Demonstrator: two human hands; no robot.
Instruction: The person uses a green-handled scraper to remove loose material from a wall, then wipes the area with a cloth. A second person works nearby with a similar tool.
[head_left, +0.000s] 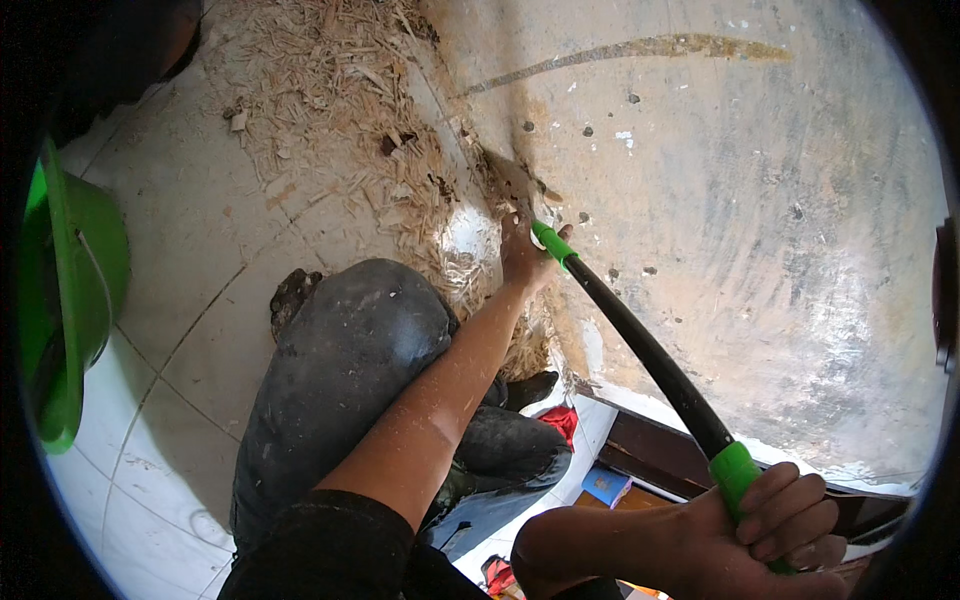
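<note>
A long-handled tool with a black shaft (645, 349) and green sleeves runs slantwise before me. My right hand (784, 525) is wrapped around its rear green grip. Farther along, my left hand (529, 255) holds the shaft by the front green collar (555, 244), low beside the foot of the wall. The tool's working end is hidden beyond that hand. A scuffed, stained wall (735, 187) with dark pits rises on the right. Wood splinters and shavings (322, 112) cover the tiled floor along the wall's base. My bent knee (367, 322) in dark, dusty trousers is beside my left forearm.
A green plastic basin (97, 247) with something dark inside stands at the left edge. A dark shape (127, 60), not clearly identifiable, fills the upper left corner. Behind my legs are a red cloth (559, 424), a blue container (606, 486) and a dark wooden frame (652, 446).
</note>
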